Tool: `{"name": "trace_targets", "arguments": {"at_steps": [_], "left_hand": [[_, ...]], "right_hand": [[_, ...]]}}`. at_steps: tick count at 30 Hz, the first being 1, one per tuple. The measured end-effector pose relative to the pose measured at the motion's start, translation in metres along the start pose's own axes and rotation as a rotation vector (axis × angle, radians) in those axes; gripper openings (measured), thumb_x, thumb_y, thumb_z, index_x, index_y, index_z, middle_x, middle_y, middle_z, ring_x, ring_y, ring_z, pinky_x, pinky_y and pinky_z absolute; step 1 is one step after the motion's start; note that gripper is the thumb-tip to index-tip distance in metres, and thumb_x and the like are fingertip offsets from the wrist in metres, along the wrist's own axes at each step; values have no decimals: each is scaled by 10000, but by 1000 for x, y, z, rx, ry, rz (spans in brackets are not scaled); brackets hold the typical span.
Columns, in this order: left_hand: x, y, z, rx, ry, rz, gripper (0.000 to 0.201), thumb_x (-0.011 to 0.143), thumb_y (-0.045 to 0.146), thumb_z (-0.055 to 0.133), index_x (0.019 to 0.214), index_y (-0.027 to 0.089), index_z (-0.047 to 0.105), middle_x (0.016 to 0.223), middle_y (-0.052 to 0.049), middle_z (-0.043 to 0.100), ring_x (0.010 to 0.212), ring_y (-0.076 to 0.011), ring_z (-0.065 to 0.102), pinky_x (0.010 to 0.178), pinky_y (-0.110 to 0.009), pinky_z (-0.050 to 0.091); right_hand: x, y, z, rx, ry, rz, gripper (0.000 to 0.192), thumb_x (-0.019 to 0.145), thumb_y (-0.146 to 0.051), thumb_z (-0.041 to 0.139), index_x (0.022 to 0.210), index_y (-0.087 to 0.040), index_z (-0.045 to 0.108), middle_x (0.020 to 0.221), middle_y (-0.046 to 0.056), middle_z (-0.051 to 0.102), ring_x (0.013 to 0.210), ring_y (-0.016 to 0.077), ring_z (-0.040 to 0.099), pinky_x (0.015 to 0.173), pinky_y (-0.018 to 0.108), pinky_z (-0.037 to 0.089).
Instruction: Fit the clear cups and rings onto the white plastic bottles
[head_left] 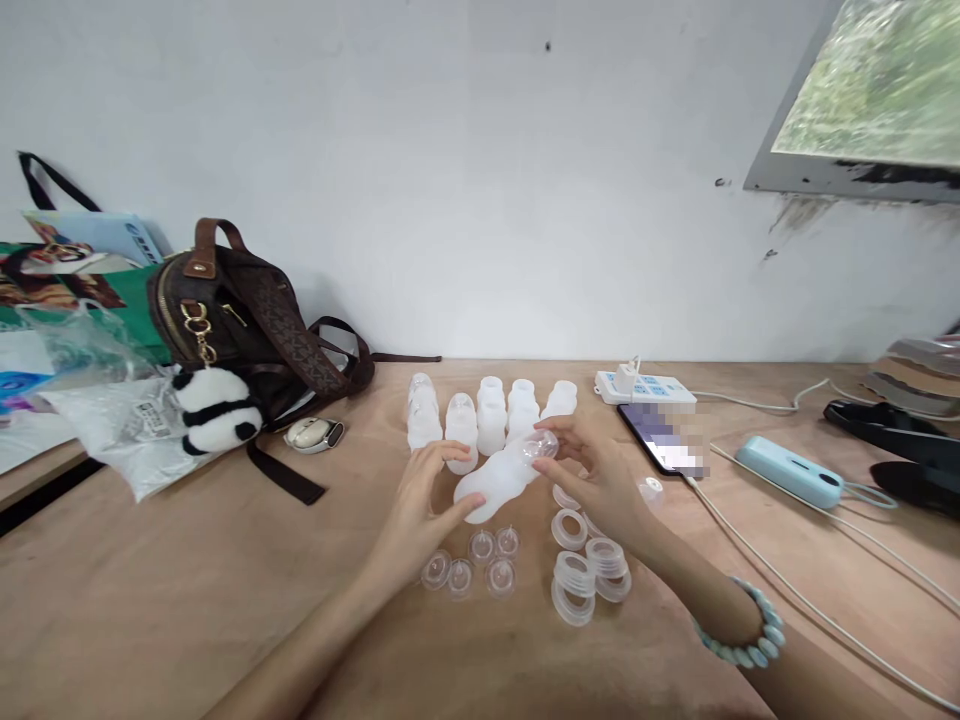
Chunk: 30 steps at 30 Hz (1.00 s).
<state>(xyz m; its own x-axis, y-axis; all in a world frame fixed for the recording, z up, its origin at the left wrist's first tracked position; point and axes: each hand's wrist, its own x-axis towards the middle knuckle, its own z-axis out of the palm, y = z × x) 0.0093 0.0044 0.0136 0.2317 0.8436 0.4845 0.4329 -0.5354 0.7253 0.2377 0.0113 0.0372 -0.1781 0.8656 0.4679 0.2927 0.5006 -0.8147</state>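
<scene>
My left hand (421,510) grips the base of a translucent white baby bottle (496,482), held tilted above the wooden table (187,600). My right hand (600,478) pinches a clear silicone nipple (541,446) at the bottle's mouth. Several more white bottles (487,412) stand upright just behind. Several clear nipples (471,573) lie below my left hand. White screw rings (583,572) lie in small stacks under my right wrist, which wears a pale bead bracelet (742,640).
A brown bag (247,320) with a panda charm (216,408) and plastic bags (105,410) sit at the left. At the right lie a power strip (645,387), a phone (664,438), a light blue device (789,472), cables and black items (900,440).
</scene>
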Motion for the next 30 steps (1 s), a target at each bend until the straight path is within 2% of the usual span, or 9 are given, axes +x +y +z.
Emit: {"name": "trace_targets", "arguments": {"at_steps": [3,6,9,15,24,30], "left_hand": [[3,-5,-6,23,178,-20,159,907,301,561,1046,227,581,1113,-62,639,1084,-241,563,889,-367,426],[5,-5,-12,6,309,-34,147,932,318,510,1010,218,586,1046,-51,643,1029,-225,577,869,-341,428],[7,-4,-15,-18,383,-39,144,930,323,506,993,221,587,1012,-40,642,1004,-220,584,869,-336,432],[8,-2,-19,-97,495,-78,130,915,307,513,964,221,597,984,-25,628,1003,-218,589,900,-343,443],[9,0,-22,-111,551,-90,119,905,299,523,939,225,609,946,-14,624,960,-206,584,891,-341,439],[11,0,-25,-192,474,-93,98,888,276,546,868,209,614,869,-8,610,884,-189,566,832,-318,427]], "right_hand": [[8,1,14,-186,-43,-85,225,856,-347,667,1031,-222,604,907,45,696,746,185,656,695,334,551],[17,-1,30,-298,-101,-169,201,886,-317,642,1051,-212,596,944,55,662,731,176,638,697,337,551],[28,-3,46,-401,-131,-210,190,911,-295,609,1070,-194,585,1035,85,614,724,174,623,712,359,554],[53,1,66,-581,-100,-227,211,928,-269,577,1104,-160,534,1103,129,610,744,211,629,721,403,550],[78,6,75,-726,-86,-233,212,938,-252,572,1114,-145,522,1122,155,605,919,279,653,738,406,542],[87,5,80,-740,-82,-217,272,922,-261,620,1134,-117,528,1133,168,611,922,277,663,725,385,540]]}}
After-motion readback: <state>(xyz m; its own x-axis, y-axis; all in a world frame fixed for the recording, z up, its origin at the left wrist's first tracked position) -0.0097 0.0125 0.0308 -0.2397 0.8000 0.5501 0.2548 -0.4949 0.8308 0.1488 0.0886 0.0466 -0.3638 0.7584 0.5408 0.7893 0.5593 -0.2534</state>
